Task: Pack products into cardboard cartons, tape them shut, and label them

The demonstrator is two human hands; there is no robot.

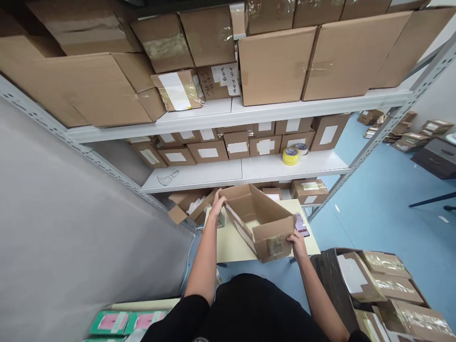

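A cardboard box (272,244), tilted and without a closed bottom or top, hangs over the small cream table (228,247); the tabletop shows through it. My left hand (217,204) grips its far left corner. At the near right corner, my right hand (297,243) is closed on the cardboard wall. A patch of clear tape and a white label strip are on the box's sides. Beside my right hand, a phone (302,227) with a lit screen lies on the table, partly hidden by the box. Near my left hand is a small box (221,219), mostly covered.
A metal shelving rack (199,124) stands ahead, stacked with cardboard boxes. Tape rolls (290,156) and glasses (168,177) lie on its middle shelf. An open carton (188,204) stands left of the table. Taped boxes fill a large carton (331,280) at lower right. Green-pink packages (114,323) lie lower left.
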